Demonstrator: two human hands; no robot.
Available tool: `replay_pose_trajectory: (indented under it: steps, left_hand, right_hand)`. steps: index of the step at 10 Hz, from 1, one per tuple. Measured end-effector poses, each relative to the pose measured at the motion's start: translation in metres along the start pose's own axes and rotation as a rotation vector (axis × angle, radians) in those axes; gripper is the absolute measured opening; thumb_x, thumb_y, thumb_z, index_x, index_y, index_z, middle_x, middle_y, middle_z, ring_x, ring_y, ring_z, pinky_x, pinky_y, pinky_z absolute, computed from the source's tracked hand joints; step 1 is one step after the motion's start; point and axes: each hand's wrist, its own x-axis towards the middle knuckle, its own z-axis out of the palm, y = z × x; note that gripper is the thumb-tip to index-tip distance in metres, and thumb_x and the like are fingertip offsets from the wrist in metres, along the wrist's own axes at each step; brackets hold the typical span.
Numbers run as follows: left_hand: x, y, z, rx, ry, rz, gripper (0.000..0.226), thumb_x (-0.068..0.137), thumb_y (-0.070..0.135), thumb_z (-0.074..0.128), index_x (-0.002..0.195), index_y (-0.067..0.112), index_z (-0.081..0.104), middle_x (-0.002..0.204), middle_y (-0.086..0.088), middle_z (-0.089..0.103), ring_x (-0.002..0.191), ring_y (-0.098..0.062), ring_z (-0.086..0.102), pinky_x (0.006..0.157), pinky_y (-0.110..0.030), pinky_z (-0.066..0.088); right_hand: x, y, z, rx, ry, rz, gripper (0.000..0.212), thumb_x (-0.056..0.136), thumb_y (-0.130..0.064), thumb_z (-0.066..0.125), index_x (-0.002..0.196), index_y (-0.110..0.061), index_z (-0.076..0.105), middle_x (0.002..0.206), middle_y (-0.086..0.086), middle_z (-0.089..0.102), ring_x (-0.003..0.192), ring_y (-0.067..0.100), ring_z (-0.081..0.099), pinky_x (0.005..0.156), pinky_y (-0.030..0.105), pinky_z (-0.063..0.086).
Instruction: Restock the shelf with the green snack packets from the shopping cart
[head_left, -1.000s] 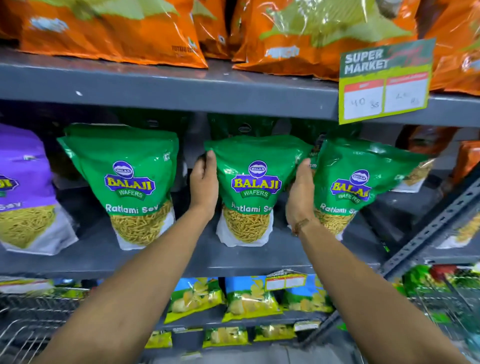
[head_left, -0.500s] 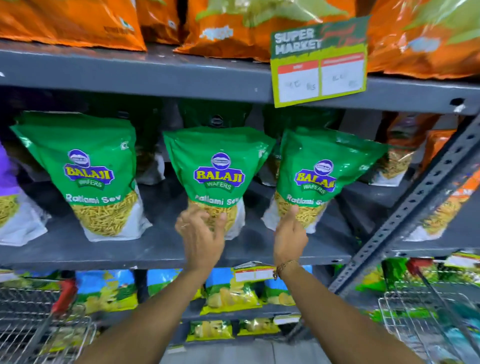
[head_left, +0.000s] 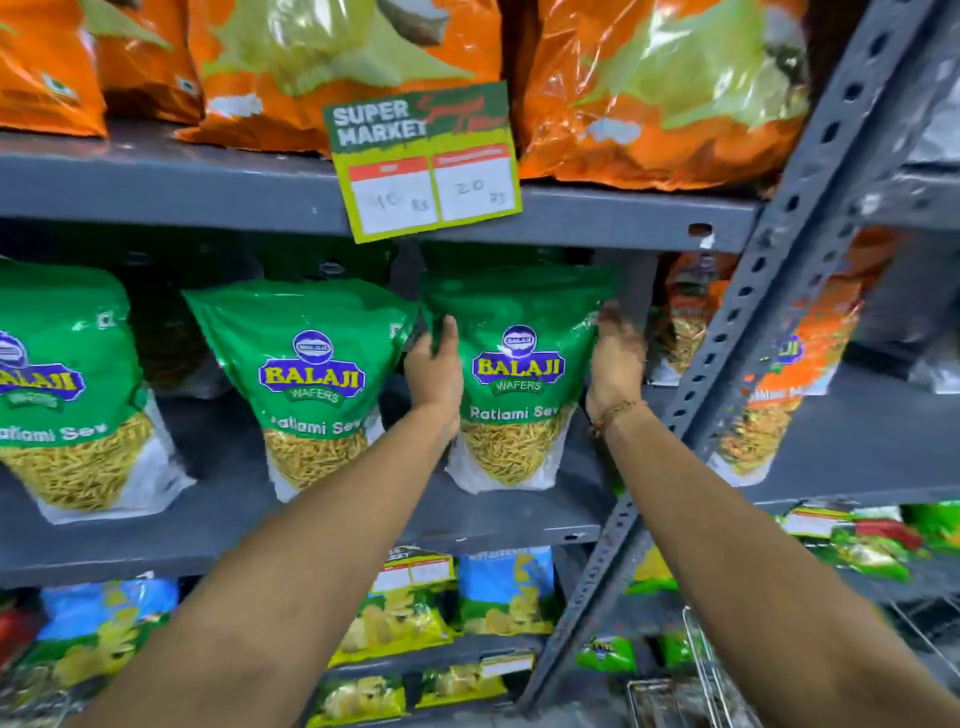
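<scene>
left hand (head_left: 434, 376): fingers wrapped on left edge of rightmost glossy green plastic snack packet (head_left: 517, 384) | right hand (head_left: 618, 358): fingers cupping its right edge | packet upright on grey metal shelf (head_left: 493, 525), beside two matching packets | orange packets (head_left: 660, 88) on the shelf above

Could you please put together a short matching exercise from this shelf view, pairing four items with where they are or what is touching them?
Items:
1. rightmost green packet
2. orange packets
3. price tag
4. blue and yellow packets

Places or states:
A. hanging from the edge of the top shelf
B. on the shelf below the green row
C. held on both sides by the left hand and right hand
D. on the shelf above the green row

Pairs: 1-C, 2-D, 3-A, 4-B
</scene>
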Motion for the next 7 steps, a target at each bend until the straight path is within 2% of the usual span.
replay_pose_trajectory:
  steps: [1,2,3,4,5,6,7]
  left_hand:
    - [-0.026,-0.015,-0.009,0.094,-0.205,-0.124,0.042,0.089,0.042,0.049,0.122,0.017,0.048,0.108,0.004,0.055,0.097,-0.011,0.051,0.085,-0.026,0.039]
    - [-0.031,-0.036,-0.02,0.163,-0.349,-0.226,0.061,0.076,0.054,0.057,0.127,0.023,0.044,0.122,0.004,0.057,0.108,-0.014,0.054,0.093,-0.031,0.044]
    - [-0.033,-0.058,-0.025,0.244,-0.344,-0.247,0.058,0.067,0.058,0.065,0.115,0.026,0.053,0.125,-0.004,0.062,0.108,-0.02,0.059,0.097,-0.039,0.047]
    - [-0.033,-0.059,-0.022,0.236,-0.273,-0.261,0.045,0.07,0.055,0.066,0.105,0.03,0.054,0.121,-0.004,0.064,0.106,-0.021,0.06,0.097,-0.041,0.049]
    - [-0.035,-0.059,-0.021,0.221,-0.274,-0.274,0.049,0.067,0.058,0.066,0.105,0.031,0.053,0.121,-0.003,0.064,0.107,-0.021,0.06,0.098,-0.043,0.048]
    - [-0.042,-0.053,-0.025,0.227,-0.303,-0.256,0.054,0.069,0.058,0.064,0.112,0.026,0.052,0.119,0.001,0.062,0.108,-0.019,0.058,0.098,-0.04,0.047]
    - [-0.061,-0.044,-0.038,0.352,-0.178,-0.004,0.046,0.083,0.051,0.051,0.114,0.017,0.053,0.11,0.001,0.061,0.104,-0.018,0.057,0.093,-0.034,0.046]
  right_hand:
    - [-0.009,0.043,-0.018,0.101,-0.148,0.226,0.071,0.083,-0.07,0.027,0.139,-0.028,0.035,0.15,-0.004,0.038,0.137,0.017,0.036,0.118,0.041,0.024]
    - [-0.024,0.078,-0.026,0.088,-0.256,0.287,0.073,0.078,-0.076,0.025,0.136,-0.034,0.04,0.144,-0.006,0.045,0.131,0.016,0.044,0.117,0.043,0.029]
    - [-0.038,0.103,-0.027,0.03,-0.31,0.308,0.067,0.085,-0.069,0.02,0.135,-0.03,0.04,0.139,-0.003,0.05,0.124,0.017,0.05,0.111,0.043,0.037]
    - [-0.041,0.099,-0.024,-0.016,-0.303,0.319,0.071,0.081,-0.073,0.021,0.135,-0.031,0.04,0.14,0.002,0.051,0.124,0.02,0.051,0.11,0.047,0.038]
    - [-0.045,0.096,-0.024,-0.025,-0.263,0.351,0.083,0.071,-0.082,0.024,0.134,-0.031,0.041,0.139,0.003,0.052,0.122,0.022,0.053,0.109,0.047,0.04]
    - [-0.052,0.087,-0.02,-0.048,-0.148,0.376,0.084,0.075,-0.079,0.022,0.135,-0.024,0.04,0.141,0.007,0.049,0.124,0.026,0.05,0.109,0.047,0.039]
    - [-0.078,0.08,-0.018,-0.285,0.164,0.396,0.068,0.093,-0.055,0.02,0.129,-0.002,0.042,0.138,0.023,0.046,0.125,0.04,0.045,0.105,0.047,0.036]
